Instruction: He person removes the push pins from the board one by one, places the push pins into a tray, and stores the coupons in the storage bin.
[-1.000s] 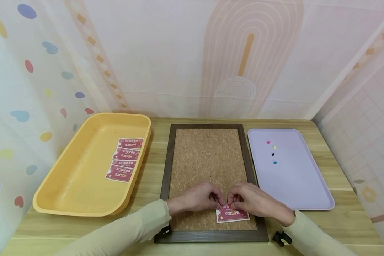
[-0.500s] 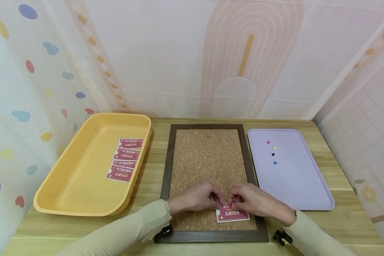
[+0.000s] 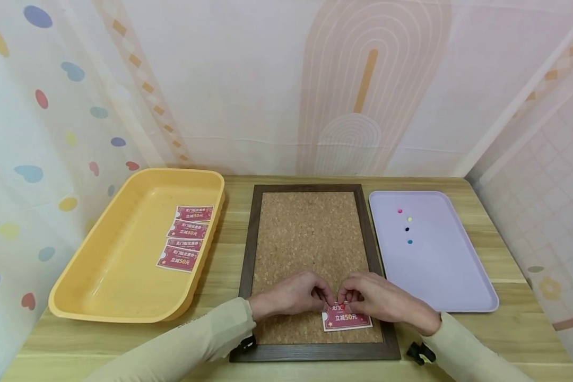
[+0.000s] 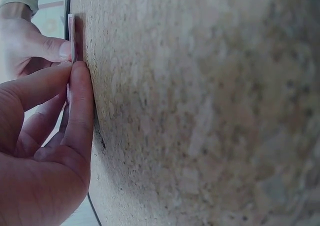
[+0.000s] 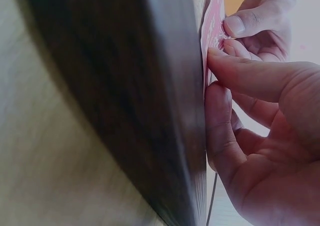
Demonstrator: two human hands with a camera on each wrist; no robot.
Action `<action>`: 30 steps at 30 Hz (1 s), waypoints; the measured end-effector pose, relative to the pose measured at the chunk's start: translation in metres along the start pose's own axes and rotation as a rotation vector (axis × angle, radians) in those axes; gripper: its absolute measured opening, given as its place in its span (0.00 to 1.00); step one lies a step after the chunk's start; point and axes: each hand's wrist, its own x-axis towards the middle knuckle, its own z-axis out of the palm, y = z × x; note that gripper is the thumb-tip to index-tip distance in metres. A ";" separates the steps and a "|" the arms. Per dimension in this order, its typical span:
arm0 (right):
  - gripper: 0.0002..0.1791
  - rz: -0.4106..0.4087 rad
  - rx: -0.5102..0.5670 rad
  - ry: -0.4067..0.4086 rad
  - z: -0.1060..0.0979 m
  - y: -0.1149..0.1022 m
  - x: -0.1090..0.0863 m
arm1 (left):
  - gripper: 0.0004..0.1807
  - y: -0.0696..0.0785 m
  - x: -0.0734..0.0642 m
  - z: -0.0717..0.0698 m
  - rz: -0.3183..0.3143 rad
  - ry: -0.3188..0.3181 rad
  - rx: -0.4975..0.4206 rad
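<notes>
A red coupon [image 3: 347,320] lies at the lower right of the framed corkboard [image 3: 310,239]. My left hand [image 3: 296,294] pinches its upper left corner between thumb and forefinger; in the left wrist view the coupon [image 4: 72,34] appears edge-on, close against the cork. My right hand [image 3: 382,300] is at the coupon's top edge, with a small red pushpin [image 3: 342,306] pinched at its fingertips over the printed text. Its thumb and forefinger partly hide the coupon's upper part. In the right wrist view the fingertips are right at the coupon [image 5: 214,29], and the pushpin is hidden.
To the left stands a deep yellow tray [image 3: 100,228], with several more red coupons [image 3: 179,258] along its right side. On the right, a shallow lilac tray [image 3: 439,270] holds several small coloured pushpins [image 3: 407,229]. The board's dark wooden frame [image 3: 315,352] borders the cork near both wrists.
Both hands stay at the coupon. The right fingertips shift very slightly left, and more of the red pushpin shows. The head view tilts slightly.
</notes>
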 end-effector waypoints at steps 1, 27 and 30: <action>0.09 0.001 0.004 -0.001 0.000 0.000 0.000 | 0.07 0.000 0.000 0.000 0.002 0.000 -0.001; 0.09 -0.006 0.033 -0.016 -0.002 -0.001 0.002 | 0.08 0.000 -0.001 0.000 0.005 -0.001 -0.003; 0.10 -0.012 0.031 -0.013 -0.002 -0.002 0.002 | 0.08 0.000 -0.001 0.000 0.011 0.000 -0.002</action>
